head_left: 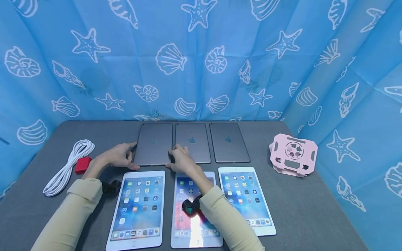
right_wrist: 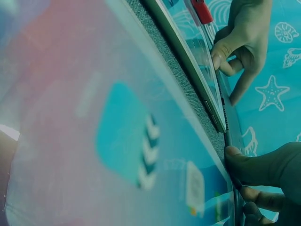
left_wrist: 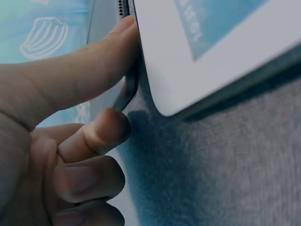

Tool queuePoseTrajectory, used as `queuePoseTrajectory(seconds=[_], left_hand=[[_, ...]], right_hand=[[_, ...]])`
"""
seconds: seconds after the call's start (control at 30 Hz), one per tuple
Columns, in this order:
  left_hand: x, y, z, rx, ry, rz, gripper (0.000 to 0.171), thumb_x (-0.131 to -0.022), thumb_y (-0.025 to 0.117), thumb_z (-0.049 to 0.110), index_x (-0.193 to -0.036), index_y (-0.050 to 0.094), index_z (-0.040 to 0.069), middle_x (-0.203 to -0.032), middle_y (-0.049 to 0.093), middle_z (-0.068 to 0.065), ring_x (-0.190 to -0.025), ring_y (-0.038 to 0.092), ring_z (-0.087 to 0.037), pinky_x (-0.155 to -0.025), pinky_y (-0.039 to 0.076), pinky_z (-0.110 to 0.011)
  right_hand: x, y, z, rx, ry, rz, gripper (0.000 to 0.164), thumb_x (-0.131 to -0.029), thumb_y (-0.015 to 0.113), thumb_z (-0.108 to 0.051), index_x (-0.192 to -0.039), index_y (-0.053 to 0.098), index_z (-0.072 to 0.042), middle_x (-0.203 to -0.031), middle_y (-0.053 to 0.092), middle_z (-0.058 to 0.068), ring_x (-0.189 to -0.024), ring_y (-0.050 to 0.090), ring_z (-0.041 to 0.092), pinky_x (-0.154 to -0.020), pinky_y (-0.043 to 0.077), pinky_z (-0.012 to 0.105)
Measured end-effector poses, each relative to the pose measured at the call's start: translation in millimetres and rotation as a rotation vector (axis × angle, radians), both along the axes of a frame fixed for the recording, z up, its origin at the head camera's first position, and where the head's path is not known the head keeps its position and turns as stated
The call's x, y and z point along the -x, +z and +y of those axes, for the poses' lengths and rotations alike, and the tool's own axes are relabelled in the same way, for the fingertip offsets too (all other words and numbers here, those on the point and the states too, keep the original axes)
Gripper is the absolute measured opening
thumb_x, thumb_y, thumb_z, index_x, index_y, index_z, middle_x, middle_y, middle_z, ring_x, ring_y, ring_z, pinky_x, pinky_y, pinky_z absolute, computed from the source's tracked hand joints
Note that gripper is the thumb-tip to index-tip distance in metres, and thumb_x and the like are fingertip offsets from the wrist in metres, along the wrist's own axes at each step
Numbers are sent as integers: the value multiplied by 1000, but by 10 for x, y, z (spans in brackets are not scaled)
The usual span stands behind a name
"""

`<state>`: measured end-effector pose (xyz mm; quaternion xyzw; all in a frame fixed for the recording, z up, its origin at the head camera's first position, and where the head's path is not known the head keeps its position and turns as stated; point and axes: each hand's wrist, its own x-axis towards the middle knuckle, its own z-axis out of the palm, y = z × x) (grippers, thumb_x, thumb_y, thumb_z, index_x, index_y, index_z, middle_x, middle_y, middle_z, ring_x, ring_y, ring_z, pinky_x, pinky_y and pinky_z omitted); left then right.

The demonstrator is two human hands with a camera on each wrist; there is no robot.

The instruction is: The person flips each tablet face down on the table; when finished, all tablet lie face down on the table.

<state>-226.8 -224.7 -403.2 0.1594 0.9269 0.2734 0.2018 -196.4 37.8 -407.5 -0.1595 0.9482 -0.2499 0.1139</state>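
Three dark grey tablets lie face down in a row at the back: a left one point(head_left: 154, 151), a middle one point(head_left: 195, 153) and a right one point(head_left: 231, 148). My left hand point(head_left: 118, 156) is at the left tablet's near left corner, thumb along the near edge and a finger at the side. In the left wrist view, its other fingers point(left_wrist: 91, 179) bend loosely beside the tablet. At the same tablet's near right corner, my right hand point(head_left: 183, 161) touches with its thumb, fingertips by the gap to the middle tablet. Both hands also appear in the right wrist view.
Nearer me lie three white tablets with lit screens: left point(head_left: 138, 205), middle point(head_left: 180, 218), right point(head_left: 248, 202). A coiled white cable point(head_left: 64, 176) and a red block point(head_left: 83, 165) sit at left. A pink case point(head_left: 309, 155) lies at right. A blue curtain point(head_left: 194, 83) hangs behind.
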Motion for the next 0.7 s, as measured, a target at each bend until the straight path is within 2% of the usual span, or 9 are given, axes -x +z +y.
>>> queuePoseTrajectory(seconds=[0.17, 0.53, 0.7], left_hand=[[-9, 7, -21, 11, -8, -36, 107, -85, 83, 27, -157, 15, -15, -56, 38, 7, -51, 36, -9, -51, 32, -25], [-22, 4, -2, -11, -11, -91, 108, -88, 81, 25, -159, 9, -12, -59, 41, 6, -54, 38, -11, -52, 33, -26], [-23, 19, 18, 16, -32, -40, 106, -89, 79, 30, -157, 12, -15, -58, 41, 7, -53, 38, -10, -52, 33, -25]], right_hand=[[-2, -7, 5, 9, 8, 10, 66, -97, 71, -28, -154, 44, -10, -151, 48, 9, -130, 44, 27, -103, 48, 40], [7, -13, 14, -11, 15, 24, 65, -97, 71, -29, -154, 45, -11, -151, 49, 9, -128, 45, 27, -101, 48, 38], [-4, -19, 28, 36, 28, 43, 61, -97, 72, -27, -152, 50, -14, -148, 52, 11, -120, 47, 27, -94, 48, 38]])
